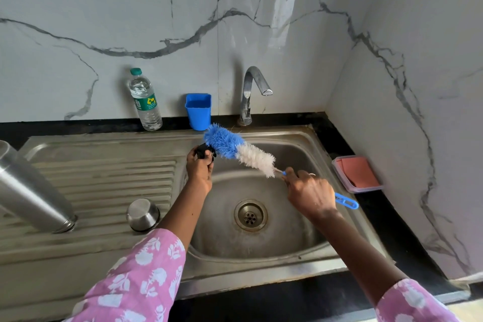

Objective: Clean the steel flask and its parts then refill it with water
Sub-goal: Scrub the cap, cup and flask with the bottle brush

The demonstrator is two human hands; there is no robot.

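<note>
Over the sink basin (308, 154) | left hand (200, 170) pinches black flask stopper (204, 152); right hand (309, 192) grips bottle brush (243, 151) | steel flask (31, 188) inverted far left on drainboard (104, 172) | risk: a wet stopper could slip into basin under brushing.

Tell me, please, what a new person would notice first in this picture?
First, the blue and white bottle brush, held over the sink basin by the right hand on its handle. Its blue tip meets a small black part gripped by the left hand. On the drainboard at left, the steel flask stands upside down beside a steel cup.
</note>
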